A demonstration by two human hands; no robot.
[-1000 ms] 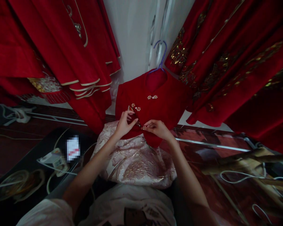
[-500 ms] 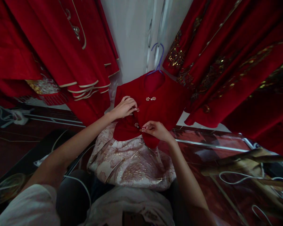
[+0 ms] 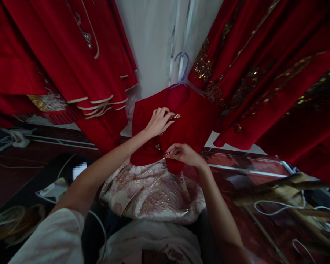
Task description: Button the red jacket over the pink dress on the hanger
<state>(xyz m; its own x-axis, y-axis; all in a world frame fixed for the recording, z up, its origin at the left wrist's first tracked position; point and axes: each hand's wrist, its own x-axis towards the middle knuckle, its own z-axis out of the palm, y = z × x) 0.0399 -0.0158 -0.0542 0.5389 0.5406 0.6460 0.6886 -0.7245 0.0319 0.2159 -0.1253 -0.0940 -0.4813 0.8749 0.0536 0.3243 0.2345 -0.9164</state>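
A small red jacket (image 3: 192, 124) with jewelled flower clasps hangs on a purple hanger (image 3: 184, 71) in front of me. Thumb and fingertips of my left hand (image 3: 158, 121) close around the left end of the top jewelled clasp (image 3: 177, 116), near the neckline. At the lower front edge, my right hand (image 3: 183, 154) pinches a small jewelled clasp (image 3: 165, 156), partly covered by its fingers. Another flower clasp (image 3: 157, 147) shows between the hands. Pale pink brocade cloth with gold patterning (image 3: 151, 198) lies over my lap, beneath the jacket.
Red garments with gold trim (image 3: 99, 73) hang at left, and sequinned red garments (image 3: 264, 91) at right. A dark surface at left bears a white object (image 3: 53, 190) and a clear round container (image 3: 8, 223). A wooden frame with white cables (image 3: 280, 201) stands lower right.
My left hand has moved up and right, from the second clasp to the top one. My right hand stays at the lower clasp.
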